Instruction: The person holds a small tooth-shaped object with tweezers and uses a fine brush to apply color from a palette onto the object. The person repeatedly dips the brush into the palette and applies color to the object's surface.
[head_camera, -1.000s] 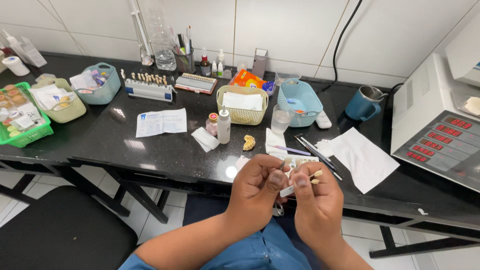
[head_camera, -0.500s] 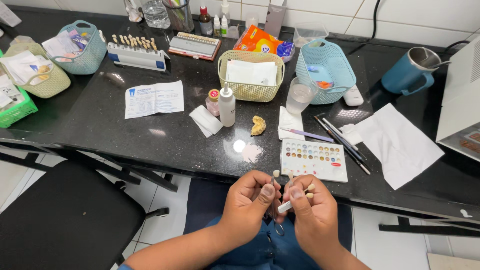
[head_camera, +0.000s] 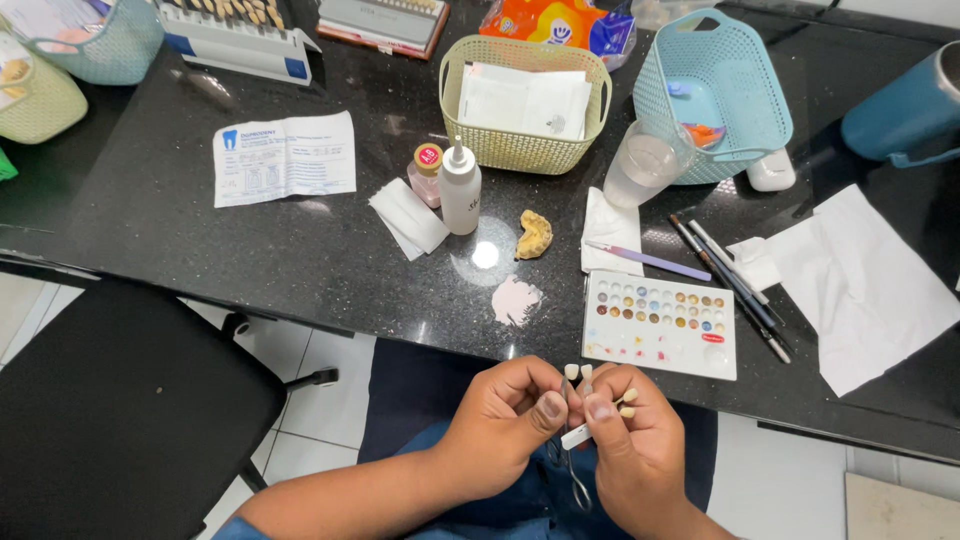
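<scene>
- Left hand pinches a small tooth tab.
- Right hand grips more tabs.
- The paint tray sits near, on the black table.

Small tooth-shade tabs upright, pinched between both hands.

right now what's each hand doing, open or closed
Left hand: closed, fingers pinching small tooth-shaped shade tabs.
Right hand: closed on the same cluster of tabs, more tab tips showing beside its fingers.
</scene>
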